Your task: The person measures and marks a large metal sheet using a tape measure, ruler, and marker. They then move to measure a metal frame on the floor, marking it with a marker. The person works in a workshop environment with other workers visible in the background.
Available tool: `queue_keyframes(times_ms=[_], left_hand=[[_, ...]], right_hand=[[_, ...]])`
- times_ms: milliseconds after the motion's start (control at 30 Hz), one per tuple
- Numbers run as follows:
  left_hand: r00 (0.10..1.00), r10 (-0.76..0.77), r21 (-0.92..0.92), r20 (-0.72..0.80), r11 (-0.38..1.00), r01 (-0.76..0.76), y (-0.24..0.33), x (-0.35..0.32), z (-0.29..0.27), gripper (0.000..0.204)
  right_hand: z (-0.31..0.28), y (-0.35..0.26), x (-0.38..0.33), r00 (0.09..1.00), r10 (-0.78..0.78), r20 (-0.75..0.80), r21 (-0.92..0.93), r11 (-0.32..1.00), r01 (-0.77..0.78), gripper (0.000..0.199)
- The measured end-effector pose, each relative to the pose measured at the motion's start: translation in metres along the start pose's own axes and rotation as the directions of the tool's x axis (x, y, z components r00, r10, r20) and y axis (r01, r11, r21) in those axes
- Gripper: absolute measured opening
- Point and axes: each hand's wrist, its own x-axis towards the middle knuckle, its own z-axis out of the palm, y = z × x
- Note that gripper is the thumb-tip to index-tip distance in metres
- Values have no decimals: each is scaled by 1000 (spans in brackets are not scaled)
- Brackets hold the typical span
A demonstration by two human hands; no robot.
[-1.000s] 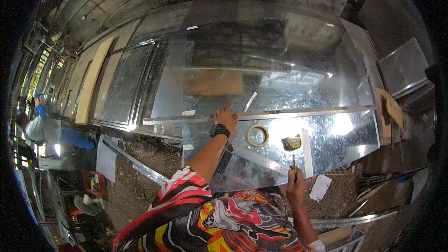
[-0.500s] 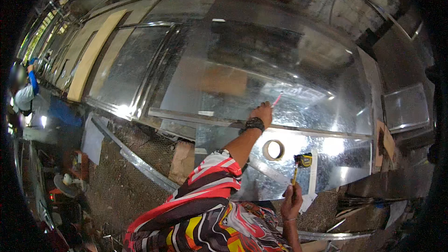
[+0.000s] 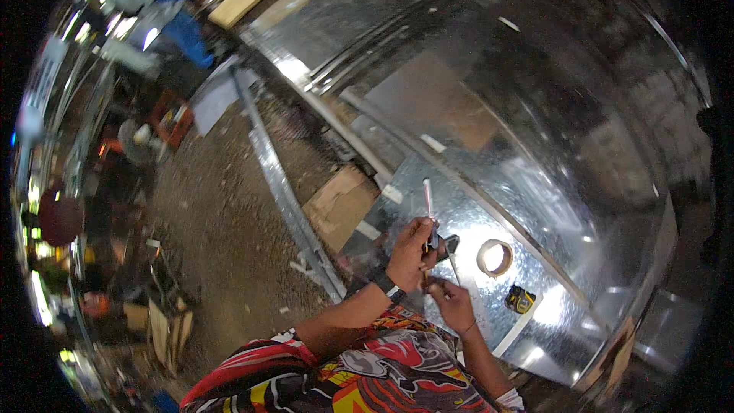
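My left hand, with a dark watch at its wrist, is closed near the left edge of a shiny metal sheet. A slim pink-and-white pen-like stick rises from its fingers. A dark object shows beside the same fingers; its kind is unclear. Just below, my right hand is closed with fingertips pinched near the left hand; what they hold is hidden. To the right, a yellow-and-black tape measure rests on the sheet, apart from both hands. A roll of tape lies beyond it.
A long metal bar crosses the sheet. Brown board and a bent metal strip lie on the dirt ground to the left. Another person in grey and blue is at the upper left, near a red crate.
My view has swung left. The left hand has drawn back from the sheet's middle toward my body, beside the right. The right hand has let go of the tape measure's blade.
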Motion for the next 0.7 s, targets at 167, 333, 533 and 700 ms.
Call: queue_keyframes(times_ms=[167, 333, 533, 700], left_hand=[[955, -15, 817, 297, 521, -247, 36, -69, 3, 27], [963, 225, 874, 150, 426, -236, -15, -112, -31, 31], [897, 421, 857, 131, 406, -316, -38, -169, -41, 23], [840, 521, 836, 152, 386, -391, -34, -208, -44, 22]], right_hand=[[-49, -21, 50, 921, -56, 385, 594, 779, -201, 62], [-32, -31, 70, 784, 47, 618, 271, 924, -269, 43], [-12, -92, 58, 618, -311, 722, 360, 932, 49, 29], [-12, -148, 37, 569, -261, 780, 262, 962, 82, 27]])
